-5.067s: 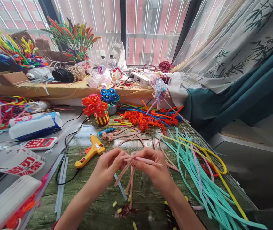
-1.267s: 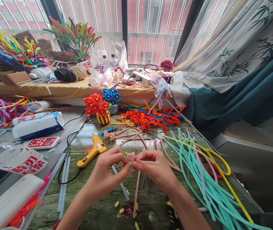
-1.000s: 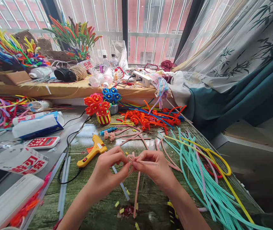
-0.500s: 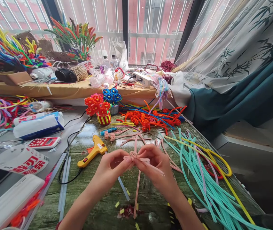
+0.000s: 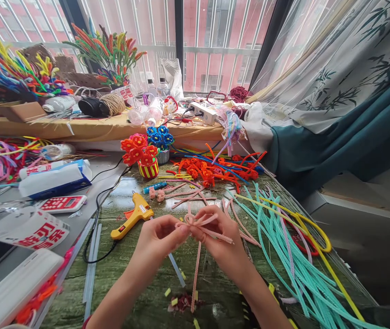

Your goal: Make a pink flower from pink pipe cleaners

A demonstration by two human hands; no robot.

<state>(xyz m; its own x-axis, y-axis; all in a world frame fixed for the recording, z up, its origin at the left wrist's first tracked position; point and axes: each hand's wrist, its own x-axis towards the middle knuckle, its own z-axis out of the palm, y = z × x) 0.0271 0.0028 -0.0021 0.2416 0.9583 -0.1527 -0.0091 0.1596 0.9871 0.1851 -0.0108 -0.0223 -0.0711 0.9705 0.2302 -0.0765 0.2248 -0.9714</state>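
Note:
Between my two hands, over the middle of the green table, is a pink pipe cleaner piece (image 5: pixel 200 221) bent into small loops, with loose ends pointing right and up. My left hand (image 5: pixel 163 235) pinches its left side between thumb and forefinger. The right side is gripped by my right hand (image 5: pixel 220 233), and the fingertips of both hands nearly meet. Below them a straight pink pipe cleaner (image 5: pixel 196 278) lies on the table. A yellow glue gun (image 5: pixel 132 217) rests just left of my left hand.
Teal pipe cleaners (image 5: pixel 284 246) spread at the right. Orange-red pieces (image 5: pixel 215 169) lie behind my hands, near a striped pot of red flowers (image 5: pixel 148 169). Glue sticks (image 5: pixel 92 265), a calculator (image 5: pixel 61 204) and a black cable (image 5: pixel 97 205) are at the left.
The loops and loose ends of the pink piece have shifted and spread slightly between my fingers. My right hand has turned a little; my left hand is nearly still.

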